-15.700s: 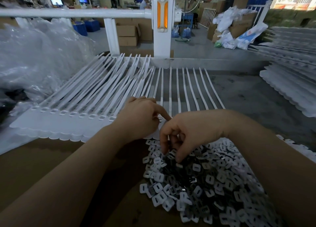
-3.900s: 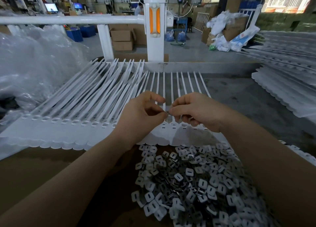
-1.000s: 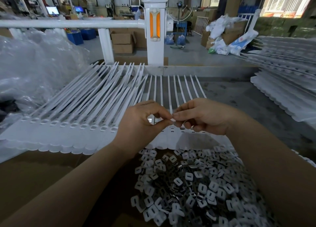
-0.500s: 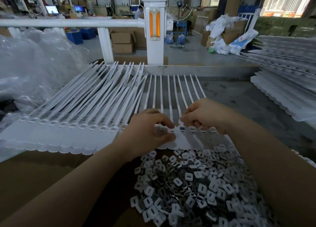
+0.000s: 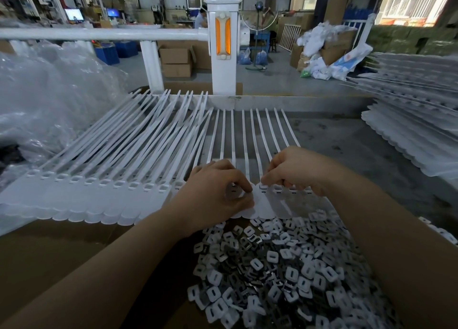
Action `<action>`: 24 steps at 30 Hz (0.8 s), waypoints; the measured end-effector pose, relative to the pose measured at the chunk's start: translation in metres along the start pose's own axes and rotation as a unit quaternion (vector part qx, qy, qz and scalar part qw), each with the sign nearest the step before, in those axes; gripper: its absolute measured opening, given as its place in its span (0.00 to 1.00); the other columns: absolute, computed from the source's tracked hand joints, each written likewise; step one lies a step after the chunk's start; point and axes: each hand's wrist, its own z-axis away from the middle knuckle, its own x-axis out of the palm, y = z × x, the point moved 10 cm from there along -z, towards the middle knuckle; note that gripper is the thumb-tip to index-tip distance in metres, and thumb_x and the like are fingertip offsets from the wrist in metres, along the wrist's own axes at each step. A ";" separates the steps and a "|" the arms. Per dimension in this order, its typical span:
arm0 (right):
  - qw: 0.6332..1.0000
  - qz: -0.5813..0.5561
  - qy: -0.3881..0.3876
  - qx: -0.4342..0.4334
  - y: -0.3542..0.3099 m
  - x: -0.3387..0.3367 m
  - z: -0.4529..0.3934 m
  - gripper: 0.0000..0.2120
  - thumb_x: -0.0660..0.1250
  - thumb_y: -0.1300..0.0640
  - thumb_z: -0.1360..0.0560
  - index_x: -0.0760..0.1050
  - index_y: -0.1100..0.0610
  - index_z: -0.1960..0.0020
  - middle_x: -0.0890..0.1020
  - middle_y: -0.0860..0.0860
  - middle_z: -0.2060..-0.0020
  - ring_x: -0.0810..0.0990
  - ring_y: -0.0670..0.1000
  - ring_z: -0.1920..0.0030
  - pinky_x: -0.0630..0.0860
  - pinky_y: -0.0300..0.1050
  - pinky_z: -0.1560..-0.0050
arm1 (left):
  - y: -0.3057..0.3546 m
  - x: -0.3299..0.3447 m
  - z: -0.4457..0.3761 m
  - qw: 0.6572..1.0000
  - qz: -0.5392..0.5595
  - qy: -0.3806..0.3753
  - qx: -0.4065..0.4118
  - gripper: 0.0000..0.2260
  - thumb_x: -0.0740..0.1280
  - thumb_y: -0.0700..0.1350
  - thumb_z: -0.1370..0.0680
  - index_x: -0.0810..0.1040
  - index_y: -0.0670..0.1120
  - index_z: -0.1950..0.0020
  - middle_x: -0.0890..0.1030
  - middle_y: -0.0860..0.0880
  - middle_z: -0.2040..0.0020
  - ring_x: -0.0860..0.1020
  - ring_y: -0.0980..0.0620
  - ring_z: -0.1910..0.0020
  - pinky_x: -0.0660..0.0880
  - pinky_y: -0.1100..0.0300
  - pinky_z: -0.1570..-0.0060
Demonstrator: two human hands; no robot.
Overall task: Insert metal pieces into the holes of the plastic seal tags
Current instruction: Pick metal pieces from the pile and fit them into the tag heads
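A: What are the hands doing?

B: The left hand lies on the head end of the seal tags, its thumb and forefinger curled and pinching one tag's flat head. The right hand sits just beside it, fingers curled down with the tips pressed on the next tag's slotted block. If a metal piece is under those tips, it is too small to tell.

A: And where are the tags?

B: They lie in a joined row across the middle of the counter, heads towards the near edge, long tails fanning to the far edge.

A: The metal pieces?

B: They are heaped with white plastic caps in a loose pile on brown cardboard at the near edge, just below both hands.

A: Anything else?

B: Clear plastic bags are at the left edge, stacked tag sheets at the right, and a white rail post stands behind the far edge.
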 end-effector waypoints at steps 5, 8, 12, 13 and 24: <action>1.000 0.006 0.001 -0.006 0.000 0.001 0.000 0.07 0.76 0.55 0.31 0.82 0.56 0.64 0.78 0.49 0.73 0.74 0.49 0.73 0.68 0.36 0.78 | 0.001 0.002 0.000 1.000 -0.001 -0.002 0.002 0.09 0.73 0.56 0.29 0.82 0.56 0.50 0.76 0.56 0.51 0.76 0.56 0.50 0.73 0.46 0.43; 1.000 0.012 0.000 -0.004 0.000 0.000 0.001 0.07 0.76 0.55 0.31 0.82 0.55 0.65 0.78 0.50 0.72 0.74 0.49 0.72 0.68 0.35 0.79 | 0.000 0.003 0.000 1.000 -0.005 -0.009 0.001 0.10 0.72 0.57 0.29 0.82 0.56 0.50 0.76 0.56 0.51 0.75 0.57 0.50 0.73 0.47 0.43; 1.000 0.023 0.001 -0.002 0.001 0.002 0.001 0.06 0.76 0.55 0.31 0.81 0.55 0.63 0.78 0.51 0.70 0.74 0.48 0.72 0.66 0.34 0.79 | 0.000 0.003 0.000 1.000 -0.010 -0.010 -0.001 0.10 0.72 0.57 0.28 0.82 0.56 0.49 0.76 0.56 0.50 0.75 0.57 0.50 0.73 0.47 0.42; 1.000 0.024 0.001 -0.002 0.001 0.003 0.001 0.06 0.76 0.56 0.31 0.81 0.56 0.63 0.78 0.51 0.71 0.73 0.48 0.74 0.66 0.35 0.79 | 0.000 0.003 0.000 1.000 -0.010 -0.008 -0.001 0.09 0.72 0.56 0.28 0.82 0.56 0.49 0.76 0.56 0.50 0.75 0.57 0.50 0.73 0.47 0.42; 1.000 -0.013 -0.009 0.009 0.006 0.002 -0.002 0.05 0.76 0.58 0.30 0.81 0.56 0.61 0.77 0.47 0.77 0.71 0.44 0.80 0.65 0.34 0.80 | 0.000 0.015 0.000 0.995 -0.088 -0.040 0.012 0.15 0.62 0.59 0.24 0.70 0.57 0.39 0.67 0.60 0.49 0.67 0.58 0.45 0.63 0.57 0.42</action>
